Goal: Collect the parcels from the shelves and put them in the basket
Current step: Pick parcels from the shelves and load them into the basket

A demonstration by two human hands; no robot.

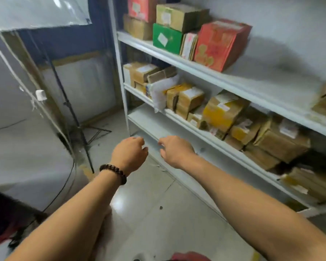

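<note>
- a clear plastic sheet [36, 12] hung at the top left, with a black tripod [70, 108] standing on the floor below it.
- the left hand [129, 155] reached forward over the floor, just in front of the lowest shelf's left end; its fingers [142, 146] were loosely curled and held nothing. a dark bead bracelet [114, 173] sat on the wrist.
- the right hand [175, 151] was just beside it, apart from it by a small gap, also level with the lower shelf board; its fingers [161, 143] curled loosely downward and gripped nothing.
- white shelves [177, 62] ran from the middle to the right edge, with the parcels on them, none touched by either hand.
- on the top board stood brown cartons, a green box [167, 39] with a carton stacked on it, a thin flat parcel, and a red box [220, 44] tilted at the right.
- on the middle board a white bag [161, 93] hung over the rim, and a row of brown and yellow cartons [222, 112] continued to the right, stacked and leaning on each other.
- on the lower board, at the far right, lay more brown parcels [309, 185], blurred.
- a red edge [190, 256] showed at the bottom of the view; i could not tell what it was.
</note>
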